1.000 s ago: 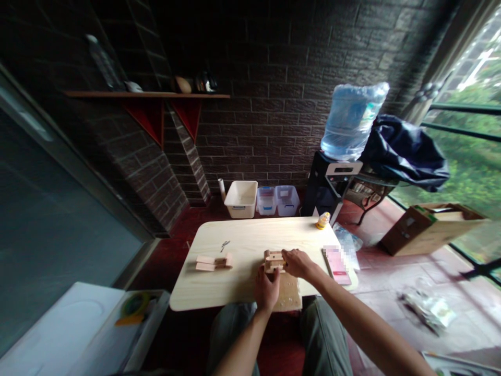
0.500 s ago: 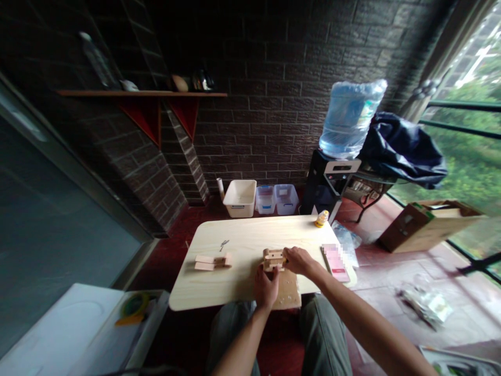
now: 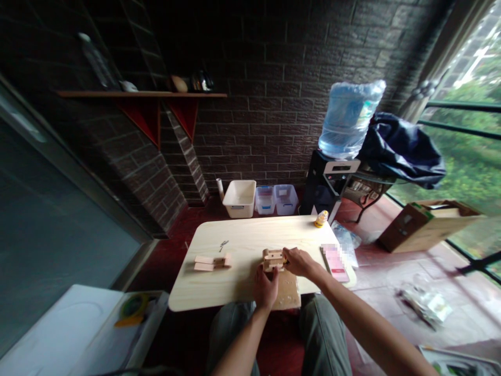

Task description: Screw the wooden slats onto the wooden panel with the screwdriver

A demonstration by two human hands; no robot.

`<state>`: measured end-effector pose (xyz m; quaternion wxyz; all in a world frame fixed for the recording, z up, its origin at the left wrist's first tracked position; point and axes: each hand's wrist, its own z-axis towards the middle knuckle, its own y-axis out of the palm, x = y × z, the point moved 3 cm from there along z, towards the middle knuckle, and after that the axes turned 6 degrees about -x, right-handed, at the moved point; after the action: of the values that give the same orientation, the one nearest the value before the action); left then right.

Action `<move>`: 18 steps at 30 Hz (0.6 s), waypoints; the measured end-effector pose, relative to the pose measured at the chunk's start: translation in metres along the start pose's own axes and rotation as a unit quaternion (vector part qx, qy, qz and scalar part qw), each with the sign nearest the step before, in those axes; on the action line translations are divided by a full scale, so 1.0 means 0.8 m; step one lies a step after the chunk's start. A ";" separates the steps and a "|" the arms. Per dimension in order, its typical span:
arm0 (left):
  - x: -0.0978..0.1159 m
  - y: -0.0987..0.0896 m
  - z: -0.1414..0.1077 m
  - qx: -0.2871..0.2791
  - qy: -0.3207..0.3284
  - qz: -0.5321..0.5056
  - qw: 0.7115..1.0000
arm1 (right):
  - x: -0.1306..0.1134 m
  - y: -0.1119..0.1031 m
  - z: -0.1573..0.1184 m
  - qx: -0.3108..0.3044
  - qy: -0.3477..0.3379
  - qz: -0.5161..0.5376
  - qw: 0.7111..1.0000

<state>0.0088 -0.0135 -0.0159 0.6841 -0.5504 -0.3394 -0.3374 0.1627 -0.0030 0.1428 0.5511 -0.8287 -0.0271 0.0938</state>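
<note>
My left hand is closed around the near side of a small wooden block assembly with dark holes, its thumb pressing on the front. At the assembly's right end my right hand is closed in a grip; a bit of yellow shows at its fingers, but the held thing is mostly hidden. Beneath my hands a brown board lies at the table's near edge. Farther left rest some light wooden pieces, with a few small dark items, perhaps screws, behind them.
On the pale table stand a yellow-capped bottle at the back right and a pink-screened flat object. Plastic bins and a water dispenser are beyond. An open white container sits at lower left.
</note>
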 end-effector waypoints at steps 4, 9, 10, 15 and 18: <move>0.002 -0.001 0.000 0.000 -0.001 -0.005 1.000 | 0.000 -0.001 0.004 -0.002 0.008 0.004 1.000; 0.002 -0.001 0.000 -0.010 -0.001 -0.006 1.000 | -0.004 0.000 0.005 0.000 0.016 0.008 1.000; 0.002 -0.001 -0.001 -0.010 -0.003 -0.004 1.000 | -0.004 0.001 0.004 0.000 0.015 0.009 1.000; 0.007 -0.006 -0.002 0.004 -0.001 0.002 1.000 | -0.004 0.001 0.000 0.002 0.004 0.009 1.000; 0.012 -0.008 -0.002 0.003 0.002 -0.002 1.000 | -0.004 -0.001 0.000 0.001 0.002 0.006 1.000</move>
<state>0.0085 -0.0174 -0.0049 0.6853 -0.5472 -0.3403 -0.3392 0.1599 -0.0027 0.1440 0.5517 -0.8283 -0.0203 0.0954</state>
